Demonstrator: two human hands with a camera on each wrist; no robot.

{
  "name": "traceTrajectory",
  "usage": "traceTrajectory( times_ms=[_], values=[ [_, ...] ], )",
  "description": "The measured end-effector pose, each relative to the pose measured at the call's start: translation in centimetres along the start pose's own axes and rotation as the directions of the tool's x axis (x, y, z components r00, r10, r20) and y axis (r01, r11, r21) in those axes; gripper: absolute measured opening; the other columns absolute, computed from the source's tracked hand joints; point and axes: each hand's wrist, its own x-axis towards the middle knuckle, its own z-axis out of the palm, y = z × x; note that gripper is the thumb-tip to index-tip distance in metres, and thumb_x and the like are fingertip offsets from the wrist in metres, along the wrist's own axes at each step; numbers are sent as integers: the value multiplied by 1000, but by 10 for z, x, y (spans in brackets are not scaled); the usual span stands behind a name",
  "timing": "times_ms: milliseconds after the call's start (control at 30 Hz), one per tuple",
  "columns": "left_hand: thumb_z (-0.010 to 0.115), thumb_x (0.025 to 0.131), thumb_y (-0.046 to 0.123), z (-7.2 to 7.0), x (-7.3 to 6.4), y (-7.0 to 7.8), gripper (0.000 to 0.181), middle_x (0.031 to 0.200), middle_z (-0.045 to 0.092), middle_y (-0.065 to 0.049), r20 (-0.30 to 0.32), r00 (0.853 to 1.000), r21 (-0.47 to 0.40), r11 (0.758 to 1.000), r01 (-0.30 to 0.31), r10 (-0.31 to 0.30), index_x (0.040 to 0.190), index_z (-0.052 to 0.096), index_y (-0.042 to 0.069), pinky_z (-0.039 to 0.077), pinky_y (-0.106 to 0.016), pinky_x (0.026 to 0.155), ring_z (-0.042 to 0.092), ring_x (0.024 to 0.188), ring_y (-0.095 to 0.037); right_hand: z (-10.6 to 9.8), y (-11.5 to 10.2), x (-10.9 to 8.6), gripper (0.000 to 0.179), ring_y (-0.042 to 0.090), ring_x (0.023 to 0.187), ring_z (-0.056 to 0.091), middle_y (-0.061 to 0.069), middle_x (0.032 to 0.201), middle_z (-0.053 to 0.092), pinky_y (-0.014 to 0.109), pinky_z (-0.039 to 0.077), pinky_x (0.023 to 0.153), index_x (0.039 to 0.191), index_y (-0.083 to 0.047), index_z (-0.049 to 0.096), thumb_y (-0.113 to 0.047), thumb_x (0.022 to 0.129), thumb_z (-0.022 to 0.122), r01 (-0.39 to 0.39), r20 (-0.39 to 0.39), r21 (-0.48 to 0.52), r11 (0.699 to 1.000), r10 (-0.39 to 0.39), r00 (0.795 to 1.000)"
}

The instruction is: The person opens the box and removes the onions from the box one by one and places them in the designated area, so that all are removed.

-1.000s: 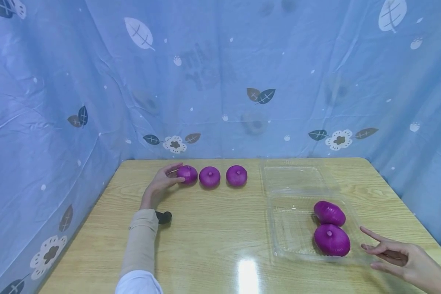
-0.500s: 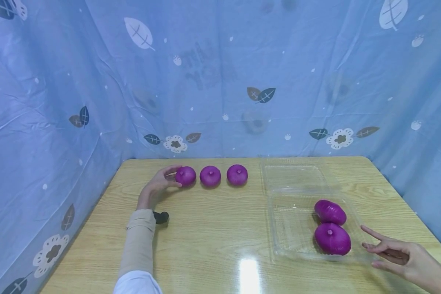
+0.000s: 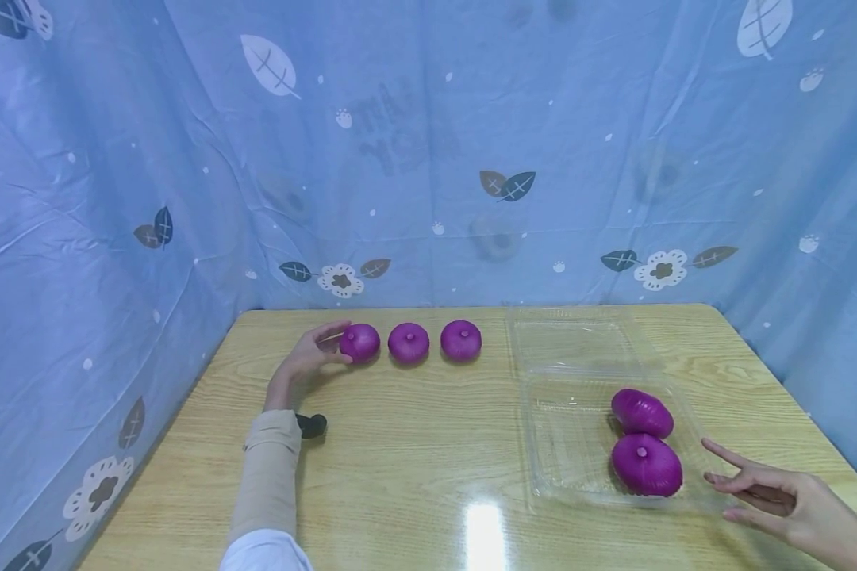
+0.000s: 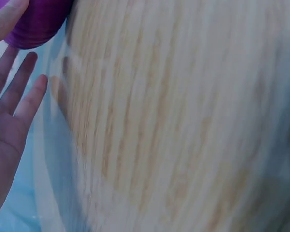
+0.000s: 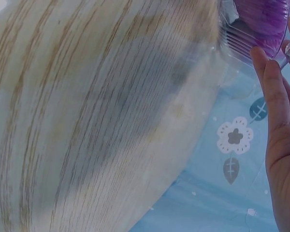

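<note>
Three purple onions stand in a row at the back of the table: a left one (image 3: 360, 343), a middle one (image 3: 409, 343) and a right one (image 3: 460, 340). My left hand (image 3: 310, 353) is at the left onion's side, thumb in front and fingers behind; in the left wrist view its fingers (image 4: 25, 77) are extended. Two more onions, a rear one (image 3: 642, 412) and a front one (image 3: 646, 465), lie touching in the right part of a clear plastic clamshell box (image 3: 567, 468). By its right edge is my right hand (image 3: 778, 496), fingers spread; contact is unclear.
The box's clear lid (image 3: 571, 345) lies folded back toward the curtain. A blue patterned curtain (image 3: 428, 159) encloses the wooden table (image 3: 400, 476) at the back and sides. A black rounded object (image 3: 313, 426) shows beside my left wrist.
The left onion has shifted slightly left, toward my left hand. That hand has drawn a little left, and its fingers and thumb overlap the onion less. My right hand stays nearly still.
</note>
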Motion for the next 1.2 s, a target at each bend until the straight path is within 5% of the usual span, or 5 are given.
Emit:
traceTrajectory(
  times_ms=[267, 500, 733, 867, 1200],
  values=[
    [66, 87, -3, 5, -9, 7, 55, 143, 43, -23, -205, 964, -59, 981, -187, 172, 138, 45, -4, 44, -30, 102, 42, 131, -36, 0, -2, -1, 25, -4, 101, 61, -30, 134, 44, 15, 55, 68, 97, 2, 66, 20, 79, 62, -23, 5, 7, 1000, 23, 1000],
    [65, 88, -3, 78, -28, 43, 40, 128, 57, -23, -323, 908, -99, 944, -315, 269, 126, 54, -7, 48, -23, 95, 61, 112, -16, 1, -6, 4, 36, -1, 107, 60, -20, 143, 43, 16, 55, 73, 98, -3, 66, 24, 74, 64, 84, 2, -45, 995, -84, 996],
    [66, 88, -2, 177, -42, 62, 33, 121, 63, -19, -52, 950, -122, 942, -311, 307, 120, 61, -6, 51, -29, 93, 60, 113, -32, 0, -8, 5, 32, 0, 108, 60, -22, 143, 42, 17, 55, 74, 99, -1, 66, 22, 78, 62, 49, 26, 15, 999, -50, 998],
    [66, 87, -2, 217, -46, 70, 32, 120, 62, -23, 99, 933, -177, 929, -326, 347, 118, 61, -8, 52, -32, 92, 54, 115, -45, 0, -7, 5, 31, 0, 107, 60, -23, 143, 42, 18, 56, 74, 99, 0, 66, 22, 78, 62, 45, 26, 39, 998, -46, 999],
    [72, 84, 4, 294, -54, 85, 32, 117, 67, -10, 217, 918, -191, 936, -294, 333, 115, 66, -2, 49, -24, 93, 63, 109, -15, -2, -6, 2, 29, -5, 104, 60, -27, 139, 43, 15, 55, 69, 97, 0, 66, 20, 76, 65, 44, 6, -27, 999, -44, 999]
  ],
)
